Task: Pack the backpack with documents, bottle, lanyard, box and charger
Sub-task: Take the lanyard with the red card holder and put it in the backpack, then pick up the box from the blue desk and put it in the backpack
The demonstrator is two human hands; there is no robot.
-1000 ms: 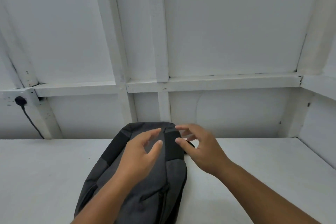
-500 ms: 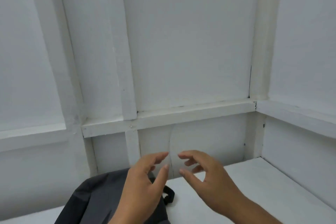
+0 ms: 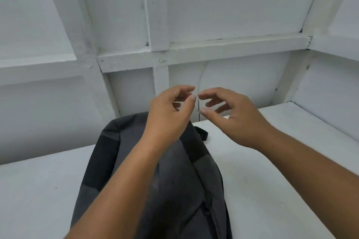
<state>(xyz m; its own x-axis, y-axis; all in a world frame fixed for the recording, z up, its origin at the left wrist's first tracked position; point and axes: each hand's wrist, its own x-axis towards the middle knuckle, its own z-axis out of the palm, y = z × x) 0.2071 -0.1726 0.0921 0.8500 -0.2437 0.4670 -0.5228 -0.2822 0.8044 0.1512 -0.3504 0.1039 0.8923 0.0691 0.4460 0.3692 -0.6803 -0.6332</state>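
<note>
One backpack [image 3: 190, 180], dark grey with black panels, lies flat on the white surface [image 3: 38, 190] just beneath the fingers [image 3: 192, 98]. Two hands hover: left hand [image 3: 169, 114] and right hand [image 3: 239, 120], loosely curled, holding nothing, tips nearly meeting.

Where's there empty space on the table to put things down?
Bare table lies left of the backpack, and another patch lies right of it, reaching the side wall. The middle is crowded: the backpack, with the left hand and right hand above its top.
</note>
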